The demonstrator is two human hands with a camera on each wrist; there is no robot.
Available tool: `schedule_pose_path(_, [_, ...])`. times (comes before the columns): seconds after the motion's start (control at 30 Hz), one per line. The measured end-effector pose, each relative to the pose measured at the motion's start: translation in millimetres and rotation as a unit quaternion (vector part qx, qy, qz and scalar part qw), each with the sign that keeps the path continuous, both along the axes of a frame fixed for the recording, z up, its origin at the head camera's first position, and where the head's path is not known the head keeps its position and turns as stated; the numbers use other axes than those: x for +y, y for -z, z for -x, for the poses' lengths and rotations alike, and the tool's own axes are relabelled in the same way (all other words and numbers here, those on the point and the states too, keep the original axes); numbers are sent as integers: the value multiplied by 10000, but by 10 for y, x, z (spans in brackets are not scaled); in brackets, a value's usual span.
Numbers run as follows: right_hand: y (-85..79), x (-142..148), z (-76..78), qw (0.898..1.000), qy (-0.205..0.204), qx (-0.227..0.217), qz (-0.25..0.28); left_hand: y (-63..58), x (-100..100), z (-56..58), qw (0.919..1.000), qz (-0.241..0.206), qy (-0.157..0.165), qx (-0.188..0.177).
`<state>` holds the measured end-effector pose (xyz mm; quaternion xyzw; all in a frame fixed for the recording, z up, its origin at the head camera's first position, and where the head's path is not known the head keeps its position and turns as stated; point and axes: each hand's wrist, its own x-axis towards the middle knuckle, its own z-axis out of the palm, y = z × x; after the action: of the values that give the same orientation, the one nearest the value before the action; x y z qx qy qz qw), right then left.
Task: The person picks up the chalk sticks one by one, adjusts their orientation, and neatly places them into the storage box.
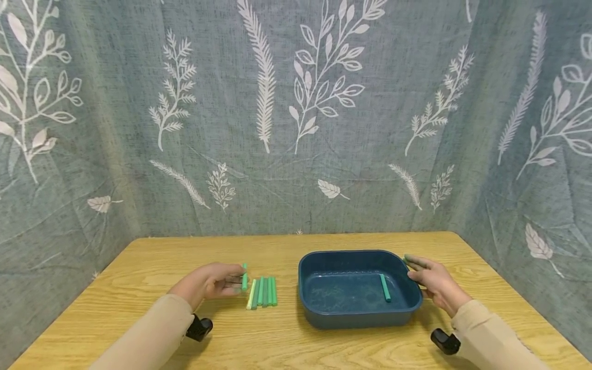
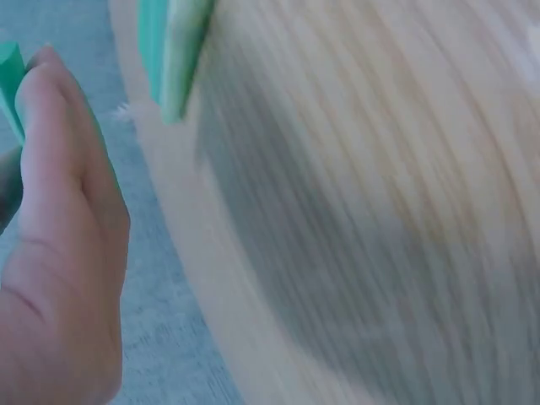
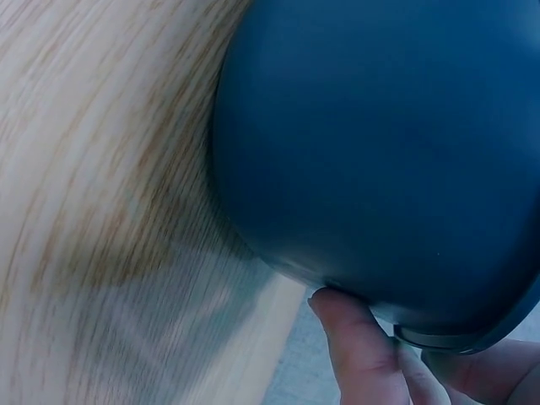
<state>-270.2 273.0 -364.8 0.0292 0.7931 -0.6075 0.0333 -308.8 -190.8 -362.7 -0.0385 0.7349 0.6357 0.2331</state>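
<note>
My left hand point(image 1: 217, 280) pinches a short green stick point(image 1: 244, 277) upright between thumb and fingers, above the left part of the table. Just right of it lies a row of several similar sticks point(image 1: 263, 292), side by side, from pale yellow-green to darker green. In the left wrist view the held stick point(image 2: 10, 72) shows at the left edge. A dark blue rectangular basin point(image 1: 361, 321) with rounded corners stands to the right. One green stick point(image 1: 385, 288) lies inside it, toward its right end. My right hand point(image 1: 435, 285) holds the basin's right rim, a finger point(image 3: 354, 337) against its outer wall.
The wooden table point(image 1: 222, 344) carries everything. Patterned grey-green cloth point(image 1: 287, 195) hangs behind it and along both sides. Black wrist devices point(image 1: 199, 328) sit under both sleeves. Wood surface shows between the row of sticks and the basin.
</note>
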Motion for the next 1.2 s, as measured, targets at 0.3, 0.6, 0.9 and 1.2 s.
schedule_pose_path(0.3, [13, 8, 12, 10000, -55, -35, 42, -115, 209, -25, 9964, -803, 76, -246])
schedule_pose_path(0.6, [18, 4, 9, 10000, -31, -55, 40, -248, 496, -4, 9925, -1173, 184, -303])
schedule_pose_path(0.9, [30, 12, 4, 9999, -57, -76, 68, -384, 751, 8, 9913, -1263, 83, -365])
schedule_pose_path(1.2, [20, 9, 14, 9999, -55, -56, 69, -501, 1040, 67, 9885, -1401, 106, -553])
